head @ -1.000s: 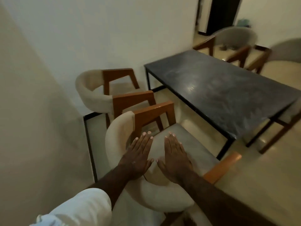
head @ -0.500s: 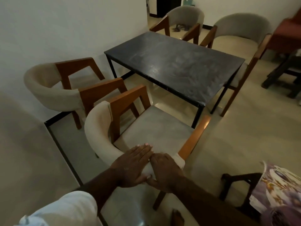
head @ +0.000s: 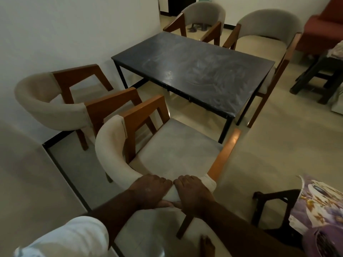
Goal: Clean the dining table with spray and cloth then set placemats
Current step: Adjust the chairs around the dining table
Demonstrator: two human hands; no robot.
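Note:
The dark dining table point(head: 194, 71) stands ahead against the white wall, its top bare and marked with pale smears. A beige chair with wooden arms point(head: 167, 151) stands between me and the table, pulled away from it. My left hand point(head: 150, 190) and my right hand point(head: 193, 191) both grip the top of its padded backrest, side by side, fingers curled over the edge. No spray bottle, cloth or placemat shows in the head view.
A second beige chair point(head: 55, 104) stands left by the wall. Two more chairs point(head: 204, 17) point(head: 267, 34) sit at the table's far end and right side. A dark stool with flowered cloth point(head: 319, 206) is at lower right; a dark stool point(head: 321, 78) and red seat point(head: 326, 23) stand farther right.
Both hands went from flat above the chair seat to gripping the backrest top. The view has swung right and drawn back, so the whole table and the far chairs show.

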